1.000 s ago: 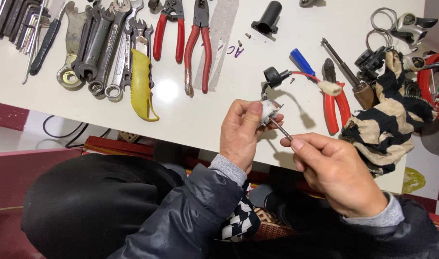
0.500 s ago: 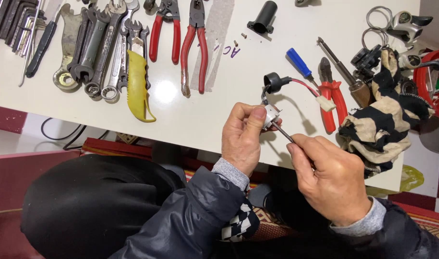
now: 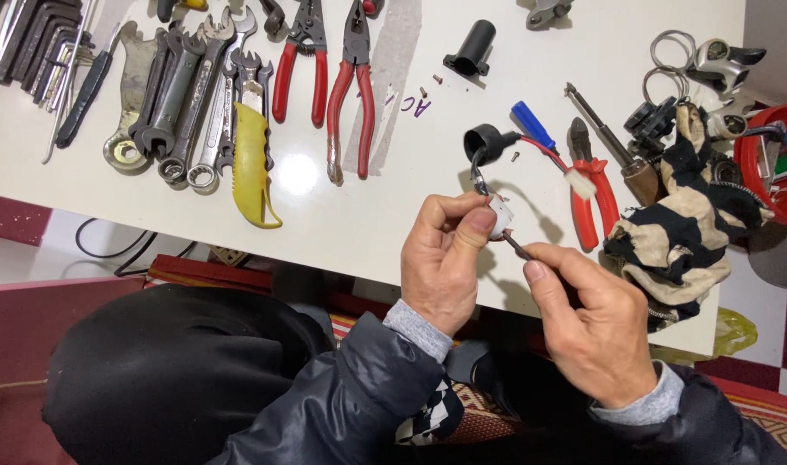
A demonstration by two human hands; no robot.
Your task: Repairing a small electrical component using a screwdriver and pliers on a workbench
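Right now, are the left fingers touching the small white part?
Touching: in the head view the left fingers pinch the small white part.

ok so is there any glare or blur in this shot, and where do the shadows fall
Head view: a bright glare patch sits on the white table beside the yellow-handled tool; soft shadows fall on the table to the right of the small white part that the left hand pinches; the right hand and the tools look sharp, with no obvious blur.
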